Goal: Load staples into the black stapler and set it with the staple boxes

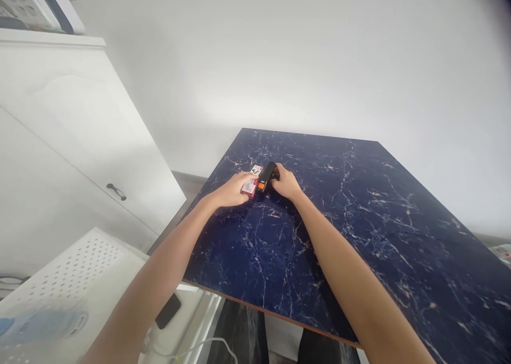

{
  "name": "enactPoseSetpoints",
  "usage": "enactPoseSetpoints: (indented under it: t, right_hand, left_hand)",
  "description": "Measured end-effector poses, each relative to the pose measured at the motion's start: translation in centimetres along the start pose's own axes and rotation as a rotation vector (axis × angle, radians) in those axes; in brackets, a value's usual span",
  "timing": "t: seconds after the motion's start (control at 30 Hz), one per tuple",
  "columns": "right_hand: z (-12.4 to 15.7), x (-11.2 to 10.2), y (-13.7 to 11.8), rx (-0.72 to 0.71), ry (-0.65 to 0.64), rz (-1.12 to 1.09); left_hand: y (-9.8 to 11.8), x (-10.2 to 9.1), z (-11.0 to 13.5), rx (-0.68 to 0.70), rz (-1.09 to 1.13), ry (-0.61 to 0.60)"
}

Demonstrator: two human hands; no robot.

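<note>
Holding, your left hand (231, 190): fingers stretched across a red-and-white printed box (249, 184), fingertips just beside the next item; you cannot tell whether they grip the box or only rest on it.
Holding, your right hand (286, 183): closed around the far end of a black plastic device (266, 175), gripping it.
Device marking: orange patch (261, 186) on the near end, left uncovered by your fingers.
Item position: box and device side by side, apparently touching, box on your left, both towards the far left of the tabletop.
Surface: dark blue marble-patterned tabletop (359, 231), white veining, brown near edge.
Arms: both bare, reaching forward across the tabletop.
Left of surface: white cabinet (67, 140) with a dark metal handle (116, 191).
Lower left: white perforated panel (74, 279); black smartphone (168, 311) near your left forearm; white cable (203, 344) below.
Background: plain white wall (279, 60).
</note>
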State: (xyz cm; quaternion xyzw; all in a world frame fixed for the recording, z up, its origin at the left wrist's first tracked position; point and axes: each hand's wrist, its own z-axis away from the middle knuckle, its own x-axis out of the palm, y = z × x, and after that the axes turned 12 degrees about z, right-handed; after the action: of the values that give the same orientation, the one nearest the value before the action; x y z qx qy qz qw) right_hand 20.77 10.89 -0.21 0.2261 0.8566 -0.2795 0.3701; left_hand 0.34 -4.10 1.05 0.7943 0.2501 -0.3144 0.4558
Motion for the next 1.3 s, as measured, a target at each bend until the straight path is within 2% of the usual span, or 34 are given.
enactPoseSetpoints:
  t: [0.2, 0.37, 0.47, 0.77, 0.97, 1.07, 1.17, 1.23, 1.3]
  right_hand:
    - [0.1, -0.2, -0.3, 0.003, -0.006, -0.005]
    - [0.0, 0.0, 0.0, -0.017, 0.017, -0.002]
    - [-0.1, 0.2, 0.2, -0.033, 0.025, 0.006]
    - [-0.1, 0.5, 0.4, -0.021, 0.028, 0.03]
    - [-0.3, 0.5, 0.6, -0.001, 0.018, -0.012]
    - [-0.4, 0.4, 0.7, 0.001, -0.018, -0.039]
    - [-0.9, 0.3, 1.0, -0.002, -0.067, -0.154]
    - [-1.8, -0.1, 1.4, 0.004, -0.17, -0.305]
    - [-3.3, -0.7, 1.9, -0.008, -0.339, -0.418]
  left_hand:
    - [0.7, 0.7, 0.0, -0.062, 0.019, 0.035]
    - [1.0, 2.5, -0.3, -0.064, -0.018, 0.182]
    - [1.1, 2.9, -0.5, -0.085, -0.038, 0.221]
    - [1.1, 2.6, -0.6, -0.179, -0.161, 0.305]
    - [1.2, 2.1, -0.4, -0.196, -0.194, 0.29]
    - [1.2, 1.9, -0.4, -0.155, -0.191, 0.302]
    - [1.4, 2.0, -0.4, -0.135, -0.193, 0.261]
    - [1.6, 2.2, -0.3, -0.139, -0.209, 0.229]
    - [1.7, 2.6, -0.4, -0.147, -0.22, 0.228]
